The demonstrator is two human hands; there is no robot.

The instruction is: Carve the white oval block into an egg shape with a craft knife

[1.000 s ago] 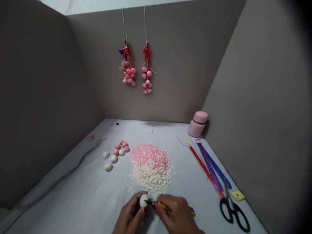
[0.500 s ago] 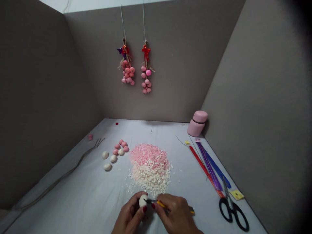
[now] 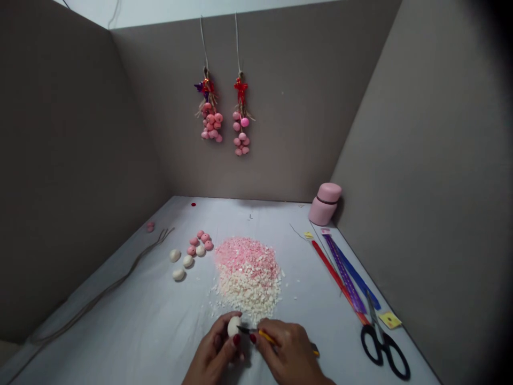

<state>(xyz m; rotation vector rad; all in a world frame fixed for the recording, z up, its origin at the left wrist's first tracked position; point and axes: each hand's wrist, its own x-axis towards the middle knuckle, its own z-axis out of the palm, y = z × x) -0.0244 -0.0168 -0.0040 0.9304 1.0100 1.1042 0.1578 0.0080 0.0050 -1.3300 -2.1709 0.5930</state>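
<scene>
At the near edge of the table my left hand is closed round a small white ball. My right hand grips a yellow-handled knife, and its dark blade tip rests against the ball. Just beyond my hands lies a heap of pink and white shavings. Several finished pink and white balls sit to the left of the heap.
Black scissors and red, purple and blue ribbons lie along the right edge. A pink lidded jar stands in the far right corner. Twine trails along the left. Two strings of pink balls hang on the grey back wall.
The ball has turned slightly in my left fingers and the blade stays against it. Both hands remain in the same place.
</scene>
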